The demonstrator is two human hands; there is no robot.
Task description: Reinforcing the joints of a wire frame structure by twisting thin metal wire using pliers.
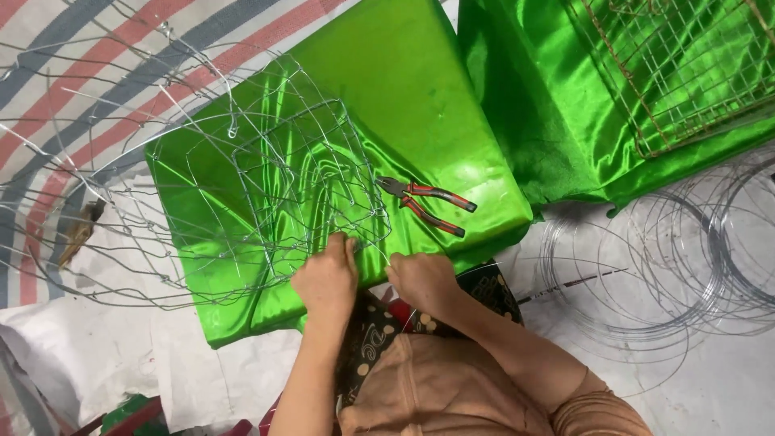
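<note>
At six o'clock from the green cushion (420,89), both hands work the near rim of a wire frame (299,186). Left hand (327,278) is curled nearly shut, its fingers pinching the frame's lower edge where the wires cross; right hand (424,281) sits just beside it at three o'clock, fingers folded in on a thin wire strand at the same edge. How tight either grip is, I cannot tell.

That frame lies tilted across the cushion's left half, its loose outer loops spilling past the cushion's edge toward nine o'clock, over the striped tarp (97,56) and the white sheet (105,347). Pliers (426,205) with red handles rest on bare cushion at one o'clock from the right hand, near but not touching the frame, jaws pointing toward it.

A second cushion (525,105) butts against the first at two o'clock and carries a square wire grid (686,73). Coils of wire (646,266) lie on the floor at three o'clock, well apart from the hands. Bare cushion shows between pliers and the cushion's far edge.
</note>
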